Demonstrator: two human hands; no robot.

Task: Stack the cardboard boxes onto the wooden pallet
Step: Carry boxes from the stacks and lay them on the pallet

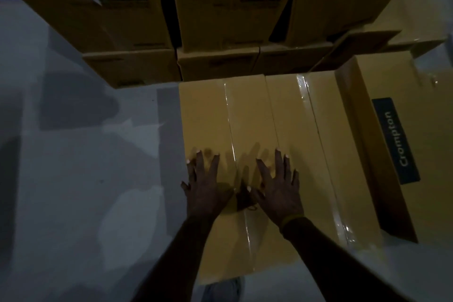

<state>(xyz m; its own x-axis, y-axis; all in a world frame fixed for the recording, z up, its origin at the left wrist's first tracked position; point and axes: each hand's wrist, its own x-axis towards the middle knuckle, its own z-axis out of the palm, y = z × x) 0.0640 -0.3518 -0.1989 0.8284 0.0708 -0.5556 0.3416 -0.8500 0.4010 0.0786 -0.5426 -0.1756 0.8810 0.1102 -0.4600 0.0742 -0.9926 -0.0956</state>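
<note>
Two long tan cardboard boxes (269,154) side by side on grey floor (85,191), near centre; both hands (242,189) flat on left one. Stacked brown cardboard boxes (220,19) behind; printed-label cardboard box (392,130) right.

Operator: two bare forearms, no sleeves visible. Left hand (207,191): no rings/wrist items seen. Right hand (279,191): thin yellowish band (293,218) at wrist. Nails short, light. Dim lighting; finer detail n/a.
</note>
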